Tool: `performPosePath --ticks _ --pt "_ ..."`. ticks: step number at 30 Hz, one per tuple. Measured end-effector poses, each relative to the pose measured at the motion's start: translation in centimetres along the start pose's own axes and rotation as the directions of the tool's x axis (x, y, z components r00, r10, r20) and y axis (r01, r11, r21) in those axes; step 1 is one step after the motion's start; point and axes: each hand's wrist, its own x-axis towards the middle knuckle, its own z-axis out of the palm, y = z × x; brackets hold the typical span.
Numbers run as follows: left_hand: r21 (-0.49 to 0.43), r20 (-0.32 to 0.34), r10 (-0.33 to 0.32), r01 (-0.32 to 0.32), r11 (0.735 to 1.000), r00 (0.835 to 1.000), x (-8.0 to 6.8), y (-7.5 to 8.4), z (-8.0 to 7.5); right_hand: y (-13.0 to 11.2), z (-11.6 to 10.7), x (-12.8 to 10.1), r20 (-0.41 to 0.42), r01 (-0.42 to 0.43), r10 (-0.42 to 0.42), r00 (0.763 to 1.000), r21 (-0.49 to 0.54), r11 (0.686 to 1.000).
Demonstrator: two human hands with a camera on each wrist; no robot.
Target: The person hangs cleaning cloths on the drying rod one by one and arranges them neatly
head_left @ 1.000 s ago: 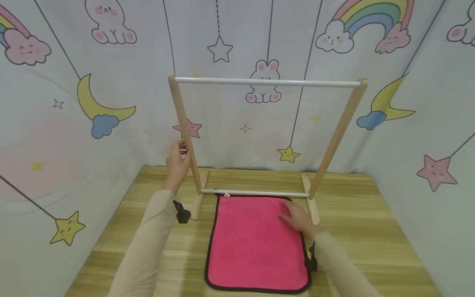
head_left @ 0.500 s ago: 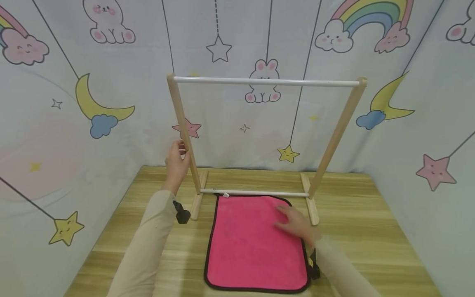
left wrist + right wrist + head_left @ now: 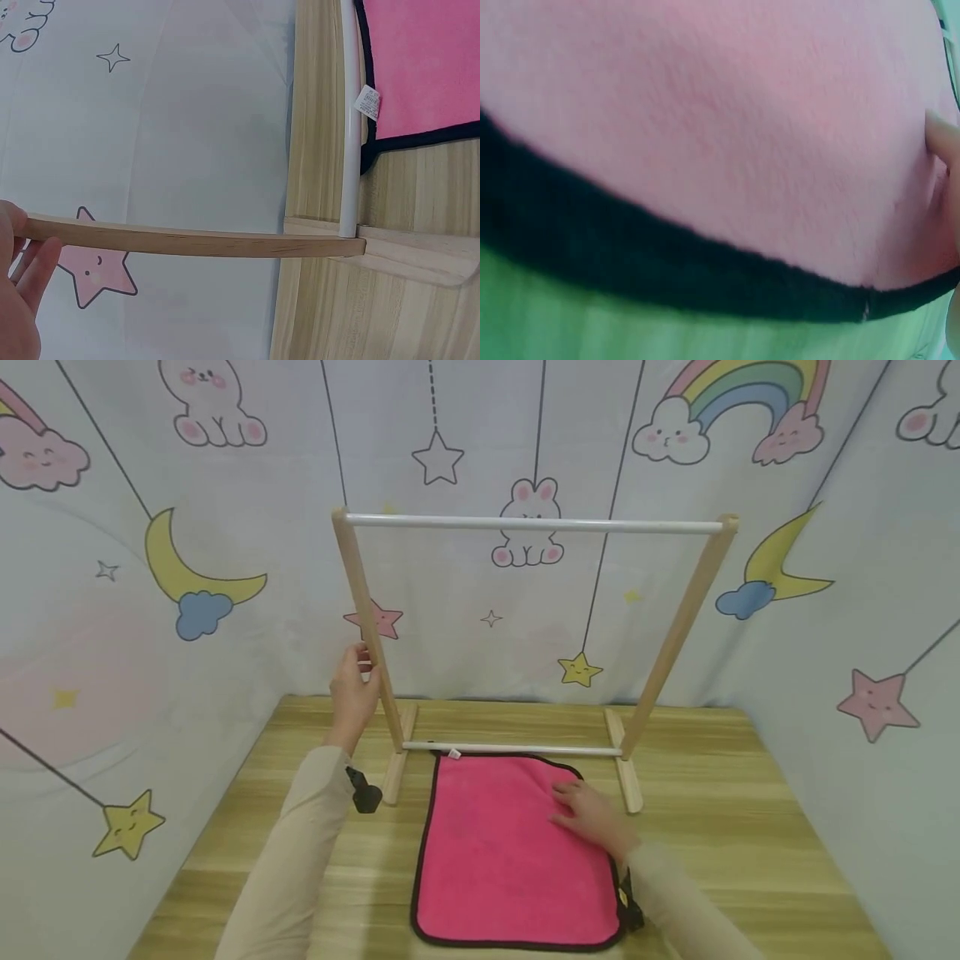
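While the left hand (image 3: 354, 693) curls its fingers round the rack's left wooden post (image 3: 365, 618) | right hand (image 3: 592, 817) lies flat, fingers relaxed, on the pink cloth (image 3: 502, 852), gripping nothing | cloth spread on the wooden table (image 3: 750, 827), its far edge just beside the rack's lower white bar (image 3: 517, 749).

- A small wooden rack (image 3: 525, 635) is stood upright on a wooden tabletop, close to the back wall. It is made of two pale wooden posts, slightly splayed, joined by a white top bar and a thinner white lower bar near the base, and set on two flat wooden feet.
- A bright pink cloth (image 3: 510, 852) with a dark bound edge is laid flat on the tabletop in front of the rack. Its far edge is placed just beside the lower bar, possibly touching it; a small white label is seen at its far left corner.
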Motion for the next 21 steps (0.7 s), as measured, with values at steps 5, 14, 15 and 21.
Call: performPosePath --ticks 5,14,15,21 --pt "0.013 0.0 0.015 -0.015 1.0 1.0 0.0 -0.2 -0.1 -0.2 0.6 0.0 -0.074 0.014 -0.013 0.997 0.024 1.0" --pt "0.022 -0.004 0.027 -0.027 0.999 1.0 -0.1 0.0 -0.2 -0.5 1.2 0.1 -0.161 0.039 -0.031 0.987 0.044 0.998" --pt "0.021 -0.004 0.031 -0.031 0.999 1.0 -0.1 0.1 -0.2 -0.6 1.2 0.1 -0.176 0.032 -0.021 0.984 0.06 0.998" --pt "0.023 -0.006 0.027 -0.027 0.999 1.0 -0.1 0.1 -0.1 -0.8 1.2 0.0 -0.25 0.013 0.013 0.968 0.102 0.995"
